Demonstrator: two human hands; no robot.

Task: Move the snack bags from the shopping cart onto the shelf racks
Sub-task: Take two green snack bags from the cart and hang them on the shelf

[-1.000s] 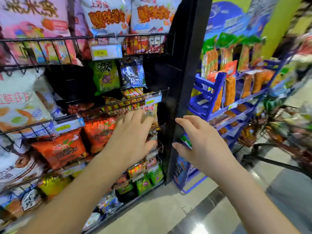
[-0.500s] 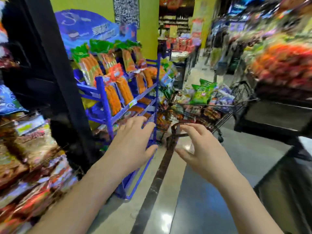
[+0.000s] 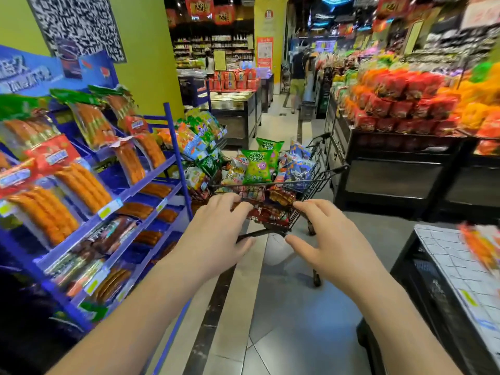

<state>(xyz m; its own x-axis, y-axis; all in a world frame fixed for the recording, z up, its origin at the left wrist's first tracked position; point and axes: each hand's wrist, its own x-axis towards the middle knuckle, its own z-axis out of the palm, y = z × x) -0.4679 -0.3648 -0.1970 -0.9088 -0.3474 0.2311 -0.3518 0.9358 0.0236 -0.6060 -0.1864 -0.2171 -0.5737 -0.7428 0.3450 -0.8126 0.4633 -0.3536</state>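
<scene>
Filling the shopping cart point(image 3: 320, 182) past its rim, snack bags point(image 3: 297, 169) sit heaped loose, with a green bag point(image 3: 256, 166) upright on top, so the top ones are the easy grab. None is out yet.

Left hand point(image 3: 216, 234) and right hand point(image 3: 331, 240) are held out toward the cart's near end, palms down, fingers spread and relaxed, gripping nothing. Likely set up for a two-handed pick. Left fingertips overlap the near rim in view; contact cannot be told.

The cart is parked in the aisle just beside the blue rack point(image 3: 173, 136), probably to keep the carry short. That rack holds sausage packs point(image 3: 81, 182) on slanted tiers, so it seems not the target. No snack shelf shows here.

Floor point(image 3: 270, 326) is glossy tile with a dark strip running up the aisle. On the right are black display bins point(image 3: 392, 171) stacked with red and orange packs, blurred. A dark crate point(image 3: 422, 280) sits at lower right. Yellow-green wall point(image 3: 146, 63) on the left, and a shopper point(image 3: 297, 77) far down the aisle.
</scene>
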